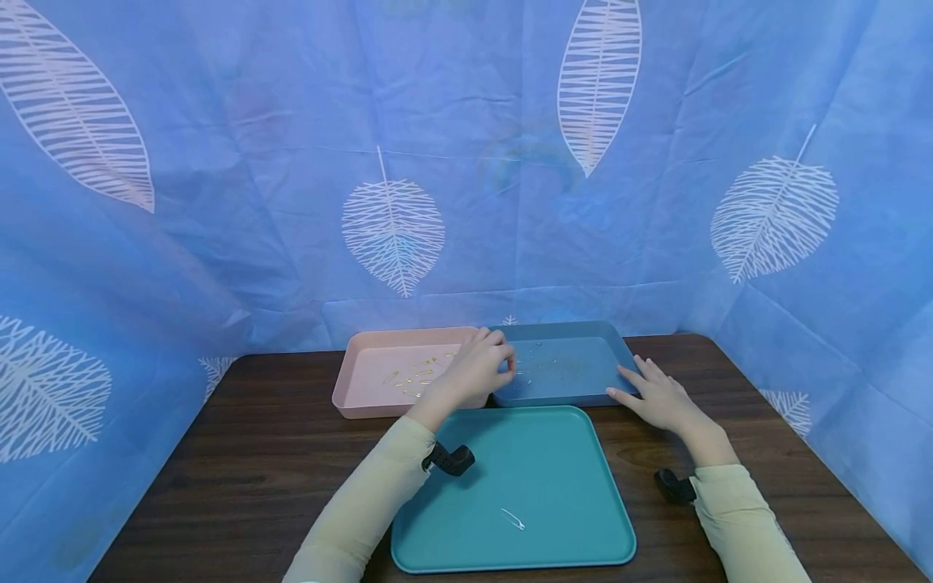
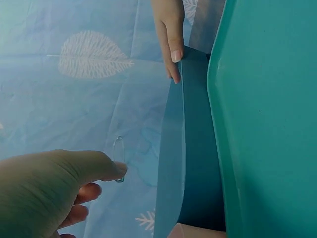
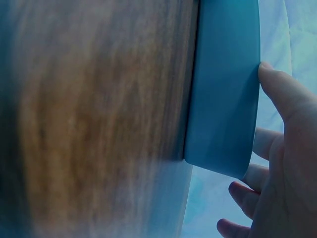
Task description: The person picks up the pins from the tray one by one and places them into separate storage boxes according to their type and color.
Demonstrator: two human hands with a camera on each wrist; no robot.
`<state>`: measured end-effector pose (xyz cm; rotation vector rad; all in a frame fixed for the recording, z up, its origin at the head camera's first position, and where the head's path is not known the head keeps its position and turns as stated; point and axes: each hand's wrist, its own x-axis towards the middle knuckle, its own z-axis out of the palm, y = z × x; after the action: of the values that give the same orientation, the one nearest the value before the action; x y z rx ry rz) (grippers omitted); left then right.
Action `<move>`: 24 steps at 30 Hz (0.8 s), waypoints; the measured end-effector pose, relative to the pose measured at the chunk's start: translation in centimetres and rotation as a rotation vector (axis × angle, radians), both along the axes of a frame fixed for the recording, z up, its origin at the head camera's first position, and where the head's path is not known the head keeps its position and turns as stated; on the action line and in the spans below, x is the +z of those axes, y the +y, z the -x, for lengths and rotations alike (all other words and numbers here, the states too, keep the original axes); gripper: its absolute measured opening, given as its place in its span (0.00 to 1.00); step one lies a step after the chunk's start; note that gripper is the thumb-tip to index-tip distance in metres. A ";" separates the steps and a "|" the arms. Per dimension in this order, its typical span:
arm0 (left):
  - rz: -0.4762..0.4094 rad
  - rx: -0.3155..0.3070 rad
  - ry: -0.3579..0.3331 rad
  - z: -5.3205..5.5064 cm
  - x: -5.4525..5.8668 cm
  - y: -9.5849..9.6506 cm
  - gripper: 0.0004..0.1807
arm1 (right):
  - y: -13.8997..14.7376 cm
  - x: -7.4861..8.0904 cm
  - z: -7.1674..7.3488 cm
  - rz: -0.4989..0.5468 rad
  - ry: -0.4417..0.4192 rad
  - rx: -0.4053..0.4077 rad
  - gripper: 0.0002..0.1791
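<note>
My left hand pinches a silver safety pin between thumb and fingers, over the border between the pink tray and the blue tray. Fingers of my right hand rest against the blue tray's right front corner, the thumb at its rim in the right wrist view. Gold safety pins lie scattered in the pink tray. Several small silver pins lie in the blue one. Closer to me, a single silver safety pin lies on the teal tray.
All three trays stand on a dark wooden table, the pink and blue ones side by side behind the teal one. A blue curtain with white leaf prints hangs behind and at both sides. Each wrist wears a black camera.
</note>
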<state>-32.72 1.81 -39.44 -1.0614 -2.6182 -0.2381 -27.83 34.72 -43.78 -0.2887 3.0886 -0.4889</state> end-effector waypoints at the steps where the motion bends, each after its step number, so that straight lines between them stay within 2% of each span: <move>1: 0.003 0.008 0.004 0.2 -0.1 0.2 0.06 | 0.0 0.0 0.0 -0.001 -0.001 0.000 0.41; 12: 0.007 0.081 0.010 1.8 -1.3 1.4 0.04 | -0.1 0.1 -0.1 0.006 -0.001 0.002 0.41; 24: -0.024 0.130 -0.036 3.4 -2.7 2.4 0.05 | 0.1 0.0 0.0 0.006 0.003 0.005 0.42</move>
<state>-36.12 4.16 -42.11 -0.8823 -2.6961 -0.2605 -27.81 34.82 -43.83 -0.2967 3.0893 -0.4987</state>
